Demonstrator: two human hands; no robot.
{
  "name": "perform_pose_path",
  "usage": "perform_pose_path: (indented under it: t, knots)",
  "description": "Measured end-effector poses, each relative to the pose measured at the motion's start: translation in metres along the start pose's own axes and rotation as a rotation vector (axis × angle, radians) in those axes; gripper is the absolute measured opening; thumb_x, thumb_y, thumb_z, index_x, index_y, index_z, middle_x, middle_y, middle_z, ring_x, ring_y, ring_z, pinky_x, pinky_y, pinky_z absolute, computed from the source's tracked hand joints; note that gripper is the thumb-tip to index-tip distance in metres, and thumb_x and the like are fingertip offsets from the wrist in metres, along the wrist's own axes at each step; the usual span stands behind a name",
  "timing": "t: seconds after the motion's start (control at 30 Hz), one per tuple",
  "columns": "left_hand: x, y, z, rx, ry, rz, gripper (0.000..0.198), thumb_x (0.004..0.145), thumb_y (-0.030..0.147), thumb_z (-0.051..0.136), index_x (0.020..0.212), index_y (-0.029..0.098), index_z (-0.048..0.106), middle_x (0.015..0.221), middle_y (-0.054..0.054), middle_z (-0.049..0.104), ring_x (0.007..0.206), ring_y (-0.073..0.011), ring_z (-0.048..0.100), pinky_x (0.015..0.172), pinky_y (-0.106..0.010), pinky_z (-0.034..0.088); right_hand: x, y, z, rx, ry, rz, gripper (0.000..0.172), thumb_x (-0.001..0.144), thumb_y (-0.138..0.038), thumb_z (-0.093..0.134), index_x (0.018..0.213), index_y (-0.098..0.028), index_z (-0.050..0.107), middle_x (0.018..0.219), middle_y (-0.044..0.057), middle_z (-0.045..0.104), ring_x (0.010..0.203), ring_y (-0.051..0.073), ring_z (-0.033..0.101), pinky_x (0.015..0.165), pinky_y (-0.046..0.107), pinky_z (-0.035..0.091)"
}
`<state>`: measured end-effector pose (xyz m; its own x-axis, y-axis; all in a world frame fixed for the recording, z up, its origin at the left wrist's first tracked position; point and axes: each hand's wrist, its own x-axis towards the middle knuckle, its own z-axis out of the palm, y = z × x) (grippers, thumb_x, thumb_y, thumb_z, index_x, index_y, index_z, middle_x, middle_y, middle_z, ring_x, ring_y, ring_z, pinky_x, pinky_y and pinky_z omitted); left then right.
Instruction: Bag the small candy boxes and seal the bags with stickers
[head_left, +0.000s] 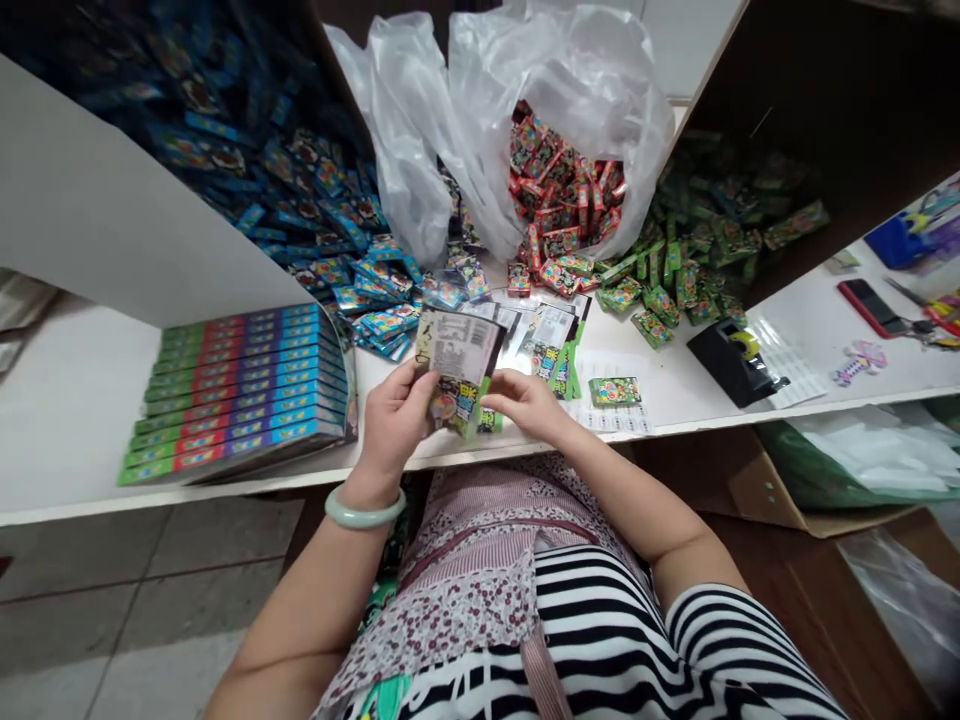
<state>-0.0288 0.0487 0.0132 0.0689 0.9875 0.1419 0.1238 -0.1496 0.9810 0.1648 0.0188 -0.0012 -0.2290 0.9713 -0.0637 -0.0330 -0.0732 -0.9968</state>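
Note:
My left hand (395, 420) grips a printed foil pouch (457, 362) upright at the table's front edge; a pale green bangle sits on that wrist. My right hand (525, 400) is closed at the pouch's lower right corner, fingers pinched around a small green packet (489, 421) by the pouch's bottom. More flat pouches (551, 340) lie just behind my hands. One green packet (613, 390) lies alone to the right.
Heaps of small packets lie behind: blue (352, 250) at left, red (562, 200) spilling from a clear plastic bag (480, 110), green (690, 260) at right. Stacked flat boxes (240, 390) lie at left. A black tape dispenser (731, 360), a red phone (870, 305) and scissors are at right.

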Motion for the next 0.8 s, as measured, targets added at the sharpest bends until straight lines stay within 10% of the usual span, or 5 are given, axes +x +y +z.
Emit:
perform_pose_path:
  t: [0.2,0.4,0.67,0.8]
  knots:
    - [0.0,-0.017,0.01,-0.382,-0.058,-0.182,0.048,0.072,0.053,0.082,0.103,0.018,0.07,0.097,-0.007,0.077,0.093,-0.0229,0.073,0.083,-0.034,0.061,0.002,0.001,0.0,0.08,0.126,0.039,0.026,0.078,-0.043,0.073,0.078,-0.024,0.055,0.071,-0.004,0.06,0.066,0.012,0.058,0.068,0.032,0.053]
    - [0.002,-0.025,0.007,-0.331,-0.035,-0.129,0.077,0.079,0.045,0.079,0.147,0.029,0.046,0.112,-0.007,0.074,0.099,-0.0203,0.073,0.083,-0.031,0.061,-0.018,0.006,-0.005,0.102,-0.109,0.192,0.033,0.077,-0.047,0.074,0.079,-0.024,0.051,0.067,-0.004,0.059,0.063,0.014,0.06,0.059,0.03,0.053]
    - [-0.031,-0.03,0.021,-0.245,-0.422,-0.05,0.095,0.086,0.046,0.074,0.161,0.035,0.016,0.125,-0.012,0.07,0.103,-0.0219,0.073,0.09,-0.037,0.061,-0.046,0.005,-0.03,0.079,0.162,0.076,0.08,0.075,-0.036,0.077,0.145,-0.031,0.039,0.092,0.0,0.068,0.075,0.016,0.063,0.066,0.031,0.055]
    - [-0.04,-0.027,0.021,-0.228,-0.501,-0.054,0.092,0.089,0.045,0.071,0.161,0.034,0.014,0.124,-0.012,0.07,0.101,-0.0208,0.073,0.091,-0.037,0.061,-0.058,0.009,-0.03,-0.037,0.18,0.058,0.077,0.083,-0.038,0.07,0.153,-0.035,0.036,0.098,0.002,0.068,0.074,0.016,0.062,0.063,0.032,0.056]
